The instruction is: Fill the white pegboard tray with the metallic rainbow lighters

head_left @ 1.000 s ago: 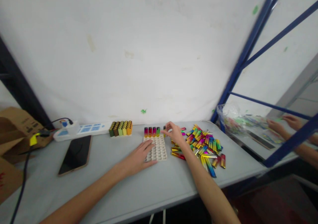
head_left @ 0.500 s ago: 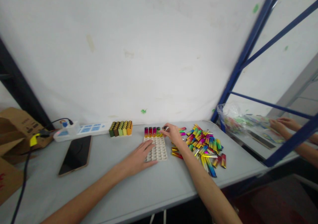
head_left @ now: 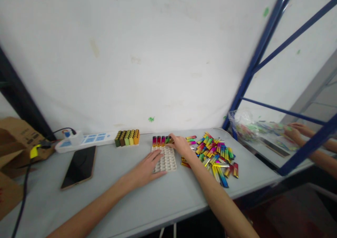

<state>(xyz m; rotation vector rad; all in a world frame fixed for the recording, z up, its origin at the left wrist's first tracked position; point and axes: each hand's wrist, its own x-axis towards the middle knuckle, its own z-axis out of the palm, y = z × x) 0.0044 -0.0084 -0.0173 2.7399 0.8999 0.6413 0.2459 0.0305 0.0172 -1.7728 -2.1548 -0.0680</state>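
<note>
A white tray with rows of round holes (head_left: 170, 160) lies on the table in front of me. Along its back edge stands a row of shiny lighters (head_left: 158, 141), red-purple to gold, with dark tops. My left hand (head_left: 150, 164) rests on the tray's left side, fingers stretched out and apart, thumb by the near edge. At the back right corner my right hand (head_left: 179, 146) pinches a lighter at the end of the row; the fingers mostly hide it. To the right a loose heap of multicoloured metallic lighters (head_left: 214, 152) lies on the table.
A block of upright green-to-orange lighters (head_left: 127, 138) stands at the back left. Further left are a phone (head_left: 79, 167), a white power strip (head_left: 97, 138) and a brown paper bag (head_left: 22, 136). Beyond the blue frame (head_left: 246, 79), another person's hands (head_left: 293, 132) work by a plastic bag (head_left: 244, 122).
My right hand has moved slightly left and down, bringing the pinched lighter to the end of the back row. My left hand keeps its place on the tray.
</note>
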